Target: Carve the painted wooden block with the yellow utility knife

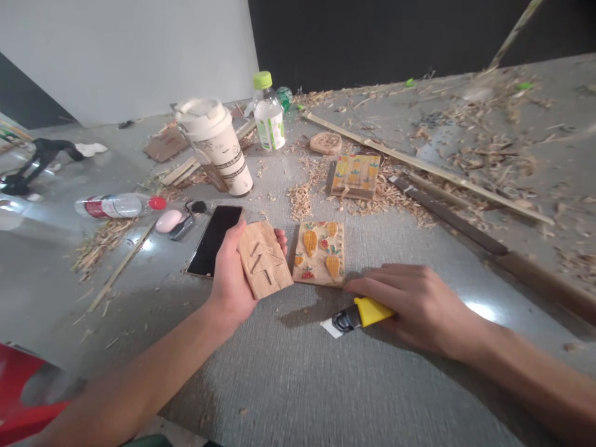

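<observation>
My left hand (231,273) is wrapped round a small wooden block (265,261) with short grooves cut into its face, tilted toward me above the table. In my right hand (414,304) is a yellow utility knife (367,312), its blade out and pointing left, low over the grey surface. Just right of the held block lies a carved wooden tile (320,253) with orange and red painted fruit. My right index fingertip reaches that tile's lower right corner; I cannot tell if it touches. A black phone (216,239) lies flat behind my left hand.
Beyond stand a paper cup (216,146) and a green-capped bottle (269,115). A painted block (355,176) and a round wooden piece (325,143) lie among shavings (300,200). A long saw-like tool (456,217) and a wood strip (433,171) stretch rightward. At left lies a red-capped bottle (121,205).
</observation>
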Tool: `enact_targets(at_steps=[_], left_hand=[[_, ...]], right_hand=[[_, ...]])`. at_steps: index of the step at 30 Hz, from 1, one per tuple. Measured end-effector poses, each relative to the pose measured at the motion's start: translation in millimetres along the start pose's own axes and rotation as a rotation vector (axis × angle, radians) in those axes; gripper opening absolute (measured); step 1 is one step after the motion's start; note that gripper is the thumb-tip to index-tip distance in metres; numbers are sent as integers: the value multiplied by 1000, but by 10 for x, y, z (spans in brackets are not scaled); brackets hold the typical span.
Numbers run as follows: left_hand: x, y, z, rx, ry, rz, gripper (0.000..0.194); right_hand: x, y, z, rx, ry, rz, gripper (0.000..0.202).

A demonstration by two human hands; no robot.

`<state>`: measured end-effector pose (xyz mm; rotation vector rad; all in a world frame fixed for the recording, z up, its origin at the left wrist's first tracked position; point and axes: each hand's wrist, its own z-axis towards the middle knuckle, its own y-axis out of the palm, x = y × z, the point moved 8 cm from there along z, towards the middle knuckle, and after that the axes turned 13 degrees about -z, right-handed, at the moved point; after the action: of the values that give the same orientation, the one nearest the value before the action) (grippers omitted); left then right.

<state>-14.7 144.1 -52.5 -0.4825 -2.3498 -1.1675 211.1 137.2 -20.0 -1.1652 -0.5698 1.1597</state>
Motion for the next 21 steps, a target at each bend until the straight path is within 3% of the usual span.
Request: enact_targets(at_steps=[21], left_hand=[[8,9,-19,10,-3,9,44]], right_hand=[[7,14,-6,-17,6,6,25]])
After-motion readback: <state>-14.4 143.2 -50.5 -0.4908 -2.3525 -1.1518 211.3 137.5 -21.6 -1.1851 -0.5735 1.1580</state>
